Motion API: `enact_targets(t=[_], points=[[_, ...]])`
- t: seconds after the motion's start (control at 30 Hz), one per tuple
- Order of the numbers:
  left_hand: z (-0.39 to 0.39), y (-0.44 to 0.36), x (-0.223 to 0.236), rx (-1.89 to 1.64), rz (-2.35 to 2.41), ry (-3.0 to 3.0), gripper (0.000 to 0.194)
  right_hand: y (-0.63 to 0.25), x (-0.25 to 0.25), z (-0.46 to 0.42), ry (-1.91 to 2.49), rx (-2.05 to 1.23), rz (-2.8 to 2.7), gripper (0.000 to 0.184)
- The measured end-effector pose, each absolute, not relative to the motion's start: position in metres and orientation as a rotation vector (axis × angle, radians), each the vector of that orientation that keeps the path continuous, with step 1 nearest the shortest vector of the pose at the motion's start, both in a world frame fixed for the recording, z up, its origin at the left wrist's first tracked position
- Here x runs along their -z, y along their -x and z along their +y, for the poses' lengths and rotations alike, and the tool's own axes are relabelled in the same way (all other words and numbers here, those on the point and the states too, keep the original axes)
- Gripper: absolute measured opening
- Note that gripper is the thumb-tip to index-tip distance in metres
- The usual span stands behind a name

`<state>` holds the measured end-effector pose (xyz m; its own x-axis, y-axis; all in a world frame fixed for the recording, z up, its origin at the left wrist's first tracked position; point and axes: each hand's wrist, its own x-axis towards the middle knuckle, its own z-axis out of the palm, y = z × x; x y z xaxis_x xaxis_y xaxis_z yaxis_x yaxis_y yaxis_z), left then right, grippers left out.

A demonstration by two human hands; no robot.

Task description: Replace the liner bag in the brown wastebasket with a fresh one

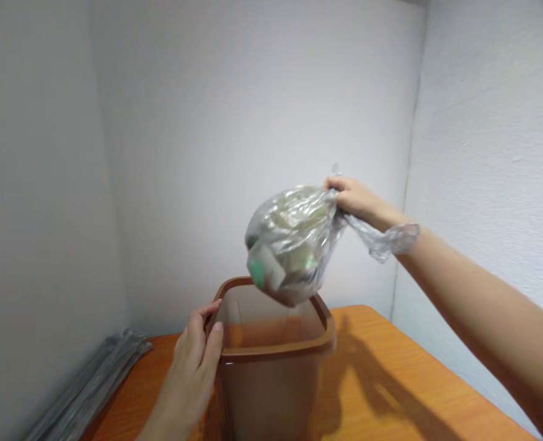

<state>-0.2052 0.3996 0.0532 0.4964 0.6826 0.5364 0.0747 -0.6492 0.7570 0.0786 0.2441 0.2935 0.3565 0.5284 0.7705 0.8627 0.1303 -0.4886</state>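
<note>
A brown plastic waste bin (271, 392) stands upright on the table, its inside visible through the open top. My left hand (195, 352) grips the bin's rim at the left, thumb over the edge and fingers on the outer side. Up to the right, my right hand (352, 197) is closed around the gathered neck of a clear plastic trash bag (294, 239). The bag bulges with rubbish, including something green and white, blurred by motion. It hangs above the bin's far right rim, and its loose end trails along my right wrist.
An orange-brown wooden table (391, 367) carries the bin. Folded grey plastic bags (92, 386) lie at the left edge by the wall. White walls (253, 110) close in the back and both sides.
</note>
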Motion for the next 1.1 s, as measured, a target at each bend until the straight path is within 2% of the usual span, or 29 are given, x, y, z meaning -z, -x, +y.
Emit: enact_targets(t=[0.1,0.2,0.3,0.37,0.5,0.63,0.73,0.83,0.97,1.1], points=[[0.401,0.205,-0.052,-1.156,0.604,-2.075,0.041,-0.119,-0.307,0.207,1.613,0.622,-1.073,0.026],[0.402,0.205,-0.052,-1.154,0.595,-2.099,0.036,-0.155,-0.288,0.180,1.678,0.757,-0.949,0.033],[0.402,0.205,-0.054,-1.156,0.584,-2.130,0.032,-0.186,-0.246,0.172,1.827,0.831,-0.897,0.021],[0.402,0.205,-0.056,-1.163,0.580,-2.147,0.032,-0.204,-0.212,0.175,1.966,0.841,-0.907,0.020],[0.401,0.206,-0.059,-1.169,0.592,-2.207,0.030,-0.230,-0.137,0.177,2.232,0.752,-0.990,0.022],[0.397,0.206,-0.059,-1.174,0.613,-2.229,0.031,-0.244,-0.069,0.170,2.420,0.620,-0.984,0.008],[0.392,0.206,-0.061,-1.169,0.611,-2.222,0.034,-0.247,-0.034,0.169,2.500,0.512,-0.971,0.016],[0.391,0.206,-0.065,-1.160,0.634,-2.148,0.038,-0.244,-0.023,0.172,2.524,0.440,-0.979,0.023],[0.404,0.208,-0.076,-1.167,0.795,-1.866,0.055,-0.226,-0.042,0.177,2.474,0.482,-0.981,0.050],[0.419,0.206,-0.086,-0.768,0.889,-1.671,0.066,-0.173,-0.065,0.186,2.297,0.496,-1.101,0.045]])
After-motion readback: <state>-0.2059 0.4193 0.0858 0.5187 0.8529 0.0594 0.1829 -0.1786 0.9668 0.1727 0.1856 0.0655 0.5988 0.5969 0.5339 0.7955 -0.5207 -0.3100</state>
